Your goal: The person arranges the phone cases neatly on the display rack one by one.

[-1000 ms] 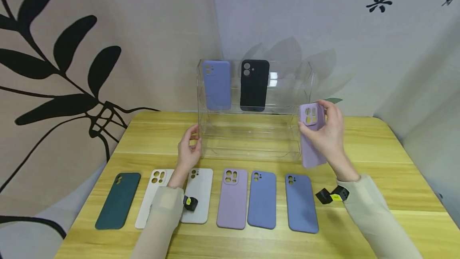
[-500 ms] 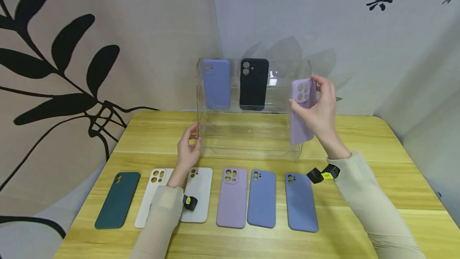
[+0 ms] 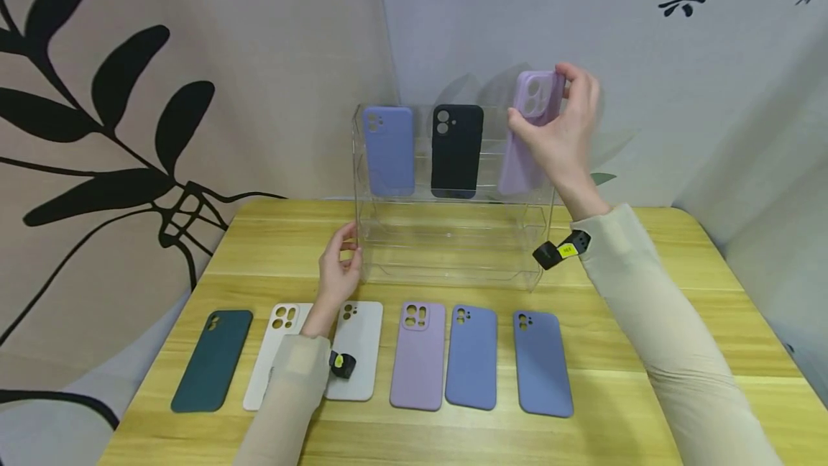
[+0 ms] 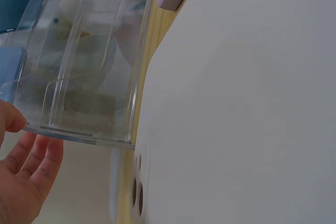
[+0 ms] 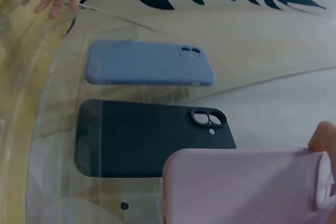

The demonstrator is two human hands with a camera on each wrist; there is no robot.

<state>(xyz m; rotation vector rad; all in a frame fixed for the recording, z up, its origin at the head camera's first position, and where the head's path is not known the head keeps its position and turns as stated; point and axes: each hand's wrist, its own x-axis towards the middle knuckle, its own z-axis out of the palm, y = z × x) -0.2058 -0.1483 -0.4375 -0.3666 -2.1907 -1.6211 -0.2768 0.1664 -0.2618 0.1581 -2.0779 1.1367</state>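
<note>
Lilac phone case (image 3: 521, 157) lifted to the upper tier of the clear stand (image 3: 453, 257)

Half a second ago the lilac phone case hung lower, by the stand's right side; the right hand (image 3: 564, 134) has since carried it up and slightly inward, while the left hand (image 3: 339, 270) has stayed at the stand's left edge. The case now leans to the right of the black case (image 3: 457, 153), which stands next to the blue-violet case (image 3: 389, 153). Whether its bottom edge touches the ledge cannot be told.

Thumb and fingers of the right hand grasp the lilac case by its upper part, near the camera cutouts. The left hand pinches the stand's side edge, thumb on one face and fingers on the other, apparently to steady it.

The step in hand looks like placing this case third in the upper row. The next move would seem to call for straightening it, seating its lower edge behind the front lip, then letting go without nudging the black case.

No brand or lettering can be read on any of the cases. The right wrist camera (image 3: 558, 250) carries a yellow label, its print too small to make out; the black marks (image 3: 683, 0) on the wall fabric (image 3: 647, 92) look decorative.
</note>
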